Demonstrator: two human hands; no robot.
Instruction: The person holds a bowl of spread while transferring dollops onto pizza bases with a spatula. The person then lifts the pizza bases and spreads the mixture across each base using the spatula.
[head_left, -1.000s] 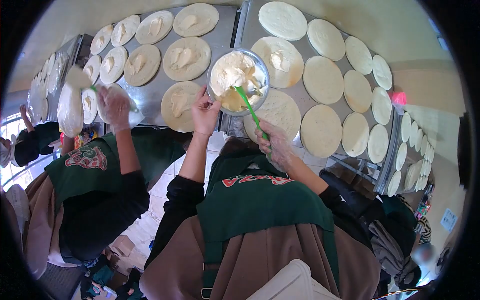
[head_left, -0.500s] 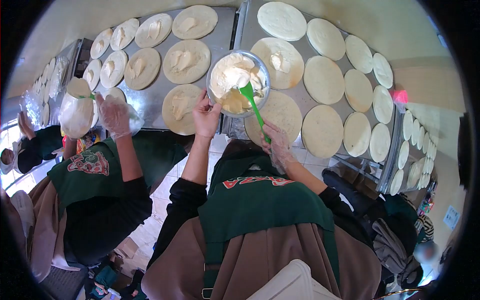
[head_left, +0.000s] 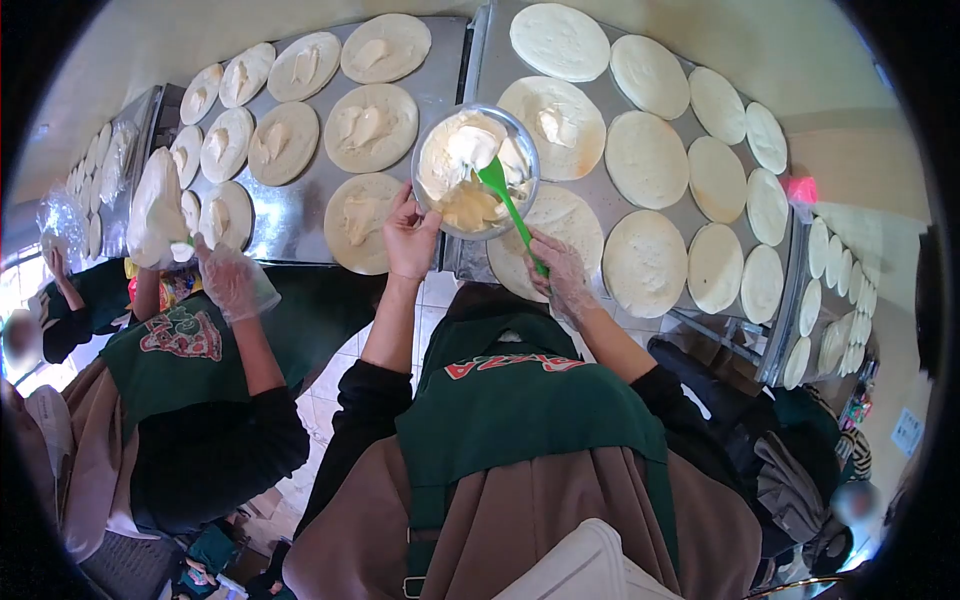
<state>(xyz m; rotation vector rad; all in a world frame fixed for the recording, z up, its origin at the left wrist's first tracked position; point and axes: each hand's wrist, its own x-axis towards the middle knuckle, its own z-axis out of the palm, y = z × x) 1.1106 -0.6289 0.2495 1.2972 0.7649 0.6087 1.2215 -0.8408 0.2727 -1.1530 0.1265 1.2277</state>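
My left hand [head_left: 411, 238] grips the left rim of a round metal bowl [head_left: 532, 150], tilted so that its inside shows. Pale cream [head_left: 450, 160] fills much of the bowl. In a clear glove, my right hand [head_left: 562, 275] is closed round the handle of a green spatula [head_left: 516, 214], whose blade sits in the cream. Beneath and right of the bowl lies a flat dough round [head_left: 560, 230]. Just above that, another round [head_left: 575, 105] carries a dollop of cream [head_left: 552, 124]. Left of my left hand is a round [head_left: 352, 210] with cream spread on it.
Several plain rounds [head_left: 646, 160] cover the right metal table [head_left: 625, 90]. On the left table [head_left: 290, 225], several rounds bear cream. A co-worker's gloved hand [head_left: 228, 280] is at that table's front edge, beside a cream-coated bag [head_left: 157, 210]. Another person stands at far left.
My right hand has moved slightly right and down with the spatula, whose blade has shifted in the cream. The bowl remains nearly still. The co-worker's hand has lowered.
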